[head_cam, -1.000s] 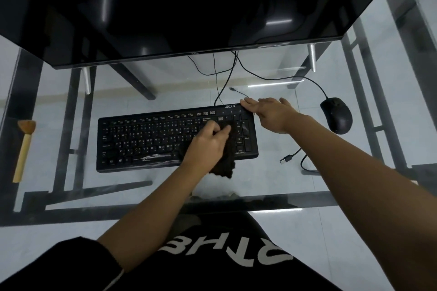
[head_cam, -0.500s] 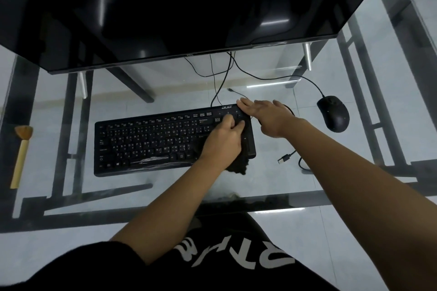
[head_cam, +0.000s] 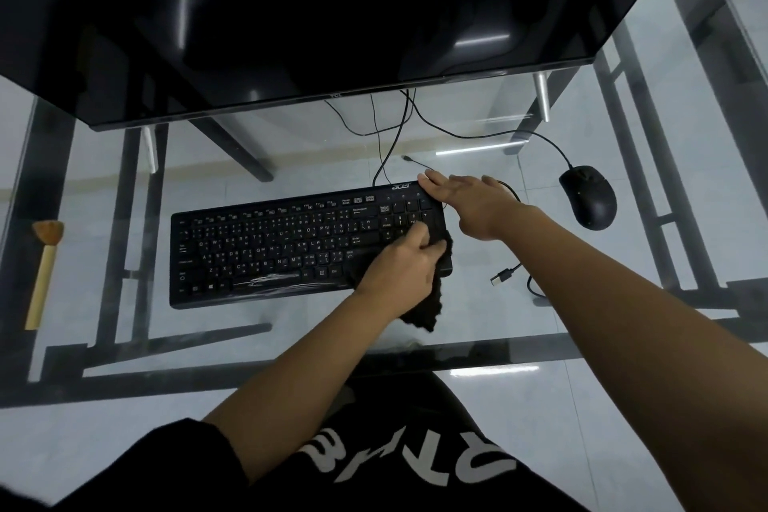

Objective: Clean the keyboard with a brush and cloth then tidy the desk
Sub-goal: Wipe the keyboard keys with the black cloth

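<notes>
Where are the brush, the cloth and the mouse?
Brush (head_cam: 41, 287), head view, on its wooden handle.
Cloth (head_cam: 426, 310), head view, on its dangling lower corner.
Mouse (head_cam: 588, 197), head view, on its rounded back.

Black sleeve (head_cam: 137, 466), white-lettered black garment (head_cam: 399, 420).

One keyboard (head_cam: 270, 245), brush (head_cam: 43, 270), cloth (head_cam: 428, 312), mouse (head_cam: 590, 197)

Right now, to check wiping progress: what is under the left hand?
A dark fuzzy cloth, gripped by the left hand, lies on the black keyboard at its right end; keys beneath it are hidden.
</notes>
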